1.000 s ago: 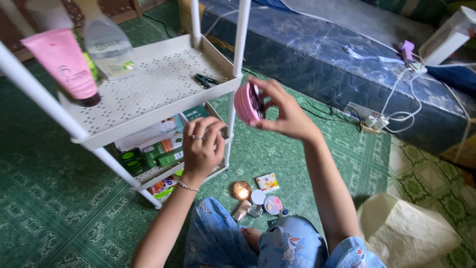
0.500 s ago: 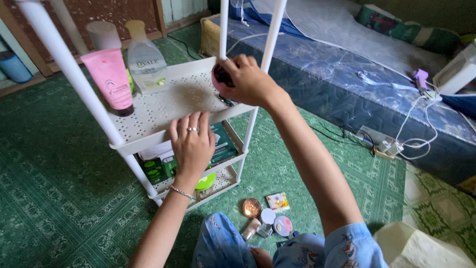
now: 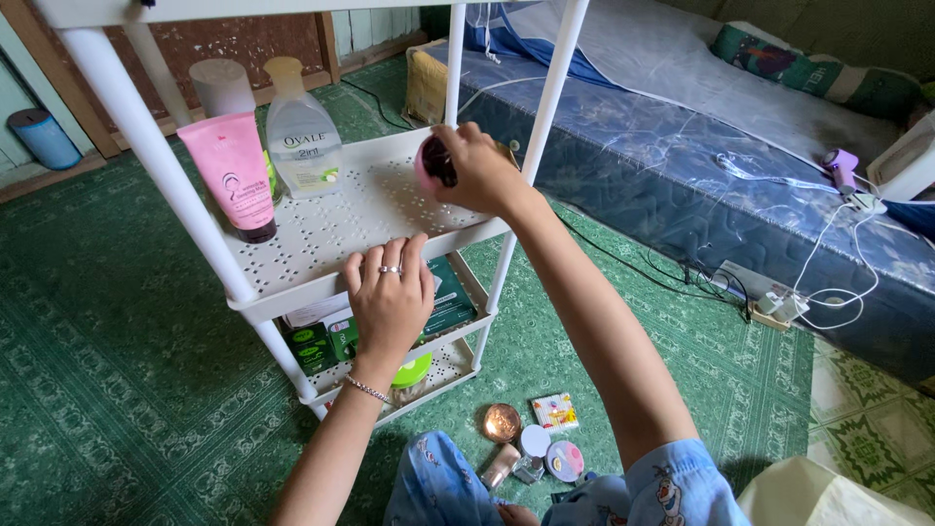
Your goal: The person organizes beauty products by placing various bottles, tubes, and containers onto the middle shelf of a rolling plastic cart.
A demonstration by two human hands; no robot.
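Your right hand has carried the round pink compact case from mid-air to the white perforated plastic shelf, fingers still gripping it. Your left hand rests open on the shelf's front edge, seemingly steadying it.

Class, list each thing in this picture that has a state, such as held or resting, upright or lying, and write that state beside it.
Pink round case: held in the right hand over the white rack's middle shelf.
Left hand: fingers resting on the shelf's front edge, holding nothing.
Pink tube: standing on its dark cap.
Clear bottle: upright, capped.
Small compacts: lying on the green floor.
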